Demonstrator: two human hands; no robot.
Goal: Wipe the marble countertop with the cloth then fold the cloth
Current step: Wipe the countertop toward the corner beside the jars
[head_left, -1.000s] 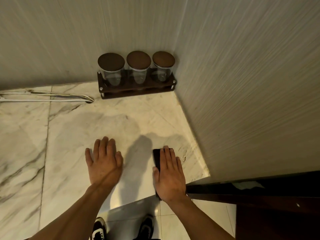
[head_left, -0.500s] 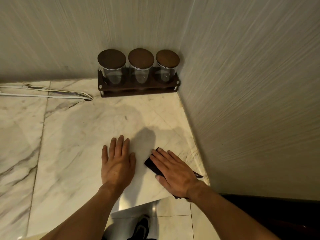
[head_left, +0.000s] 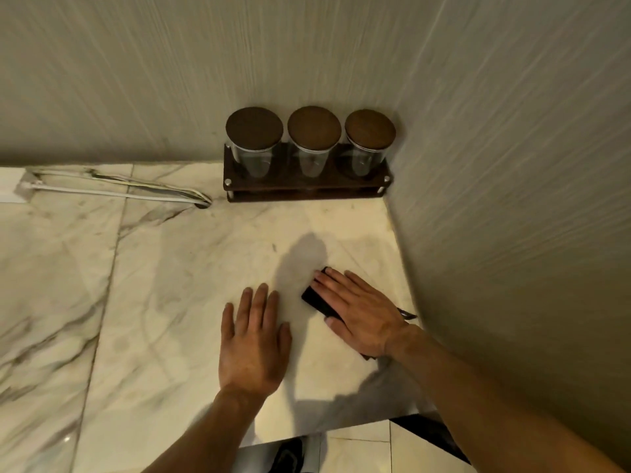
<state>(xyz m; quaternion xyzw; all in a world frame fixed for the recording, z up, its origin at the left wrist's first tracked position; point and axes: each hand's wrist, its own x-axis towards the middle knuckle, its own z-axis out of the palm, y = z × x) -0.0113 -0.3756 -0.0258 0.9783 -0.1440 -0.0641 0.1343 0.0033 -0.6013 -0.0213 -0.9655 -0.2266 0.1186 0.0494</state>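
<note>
1. The wiping step is judged to be in hand; folding is not yet begun.
2. The cloth [head_left: 316,299], dark and compact, is located on the marble bench [head_left: 177,302] near the right wall [head_left: 512,233], well short of the jar rack [head_left: 307,186] in the corner.
3. The right hand [head_left: 358,315] is laid flat, fingers extended, on top of the cloth; the cloth is pressed down, not gripped.
4. The left hand [head_left: 254,343] is laid flat and spread on the bare bench just beside the cloth; nothing is held.
5. For the next move, pressure is to be kept on the cloth while unwiped areas are covered. The cable [head_left: 119,192] at the back left is to be avoided.
6. How much of the bench is already wiped cannot be told.
</note>
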